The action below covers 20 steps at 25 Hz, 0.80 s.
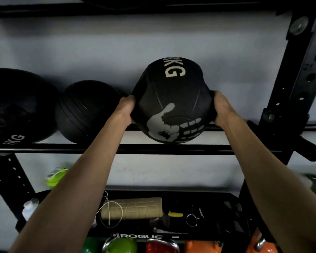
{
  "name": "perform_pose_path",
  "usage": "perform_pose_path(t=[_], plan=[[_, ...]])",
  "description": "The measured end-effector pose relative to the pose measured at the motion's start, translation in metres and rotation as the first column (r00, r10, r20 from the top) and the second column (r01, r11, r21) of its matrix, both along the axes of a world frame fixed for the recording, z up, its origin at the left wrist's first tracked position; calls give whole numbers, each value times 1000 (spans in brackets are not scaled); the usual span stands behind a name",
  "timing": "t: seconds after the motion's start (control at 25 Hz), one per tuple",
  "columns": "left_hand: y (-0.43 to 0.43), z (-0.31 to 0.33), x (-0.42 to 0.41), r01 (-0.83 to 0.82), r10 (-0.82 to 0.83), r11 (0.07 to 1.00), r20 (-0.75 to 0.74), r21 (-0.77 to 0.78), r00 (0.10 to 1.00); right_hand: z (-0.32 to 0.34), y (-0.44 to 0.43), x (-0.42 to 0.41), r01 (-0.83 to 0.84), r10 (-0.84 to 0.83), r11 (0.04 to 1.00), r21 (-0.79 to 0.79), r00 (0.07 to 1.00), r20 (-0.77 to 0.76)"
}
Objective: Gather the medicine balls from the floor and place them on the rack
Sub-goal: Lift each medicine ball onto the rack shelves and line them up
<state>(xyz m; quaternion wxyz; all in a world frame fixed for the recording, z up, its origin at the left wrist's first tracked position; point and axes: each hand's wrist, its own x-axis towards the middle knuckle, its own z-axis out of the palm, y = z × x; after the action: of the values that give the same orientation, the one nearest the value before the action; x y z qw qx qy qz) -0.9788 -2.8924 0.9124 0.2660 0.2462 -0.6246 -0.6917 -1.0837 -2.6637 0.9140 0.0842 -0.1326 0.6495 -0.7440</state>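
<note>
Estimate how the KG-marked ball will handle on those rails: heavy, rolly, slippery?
Probably heavy for its size: the medicine ball carries a KG marking and takes both left hand and right hand. Being round, it may roll along the rack rails. Its matte surface likely resists slipping.

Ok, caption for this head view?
Left hand and right hand hold a black medicine ball at the rack, beside a ridged ball.
</note>
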Motion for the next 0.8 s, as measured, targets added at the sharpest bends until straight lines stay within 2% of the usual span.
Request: perform_pose_path(t=[0.08, 0.2, 0.28, 0.36, 0.44, 0.52, 0.6, 0.68, 0.72, 0.8], plan=[[-3, -2, -3, -12, 12, 1000, -33, 4, 999, 2, -2, -1, 4, -3, 1000, 10, 1000, -5], [1, -15, 3, 41, -33, 997, -102, 72, 994, -5, 0, 0, 96, -94, 994, 43, 995, -40], [7, -28, 13, 23, -16, 997, -90, 74, 996, -14, 4, 8, 177, -162, 978, 110, 978, -134], [13, -44, 23, -30, 31, 999, -76, 11, 997, -26, 11, 17, 264, -218, 951, 164, 943, -252], [16, -62, 39, -107, 99, 986, -73, -126, 992, -41, 19, 38, 331, -236, 916, 227, 901, -363], [18, -83, 60, -180, 159, 904, -86, -387, 983, -66, 24, 61, 415, -255, 877, 243, 829, -498], [23, -108, 88, -224, 189, 703, -126, -675, 974, -100, 24, 86, 473, -276, 856, 209, 759, -590], [27, -139, 116, -249, 182, 497, -181, -831, 967, -140, 19, 115, 456, -249, 862, 222, 762, -597], [28, -156, 128, -234, 174, 447, -172, -864, 970, -159, 14, 129, 427, -210, 870, 248, 774, -597], [24, -196, 153, -119, 175, 461, -41, -879, 984, -201, -1, 156, 359, -82, 856, 373, 805, -588]])
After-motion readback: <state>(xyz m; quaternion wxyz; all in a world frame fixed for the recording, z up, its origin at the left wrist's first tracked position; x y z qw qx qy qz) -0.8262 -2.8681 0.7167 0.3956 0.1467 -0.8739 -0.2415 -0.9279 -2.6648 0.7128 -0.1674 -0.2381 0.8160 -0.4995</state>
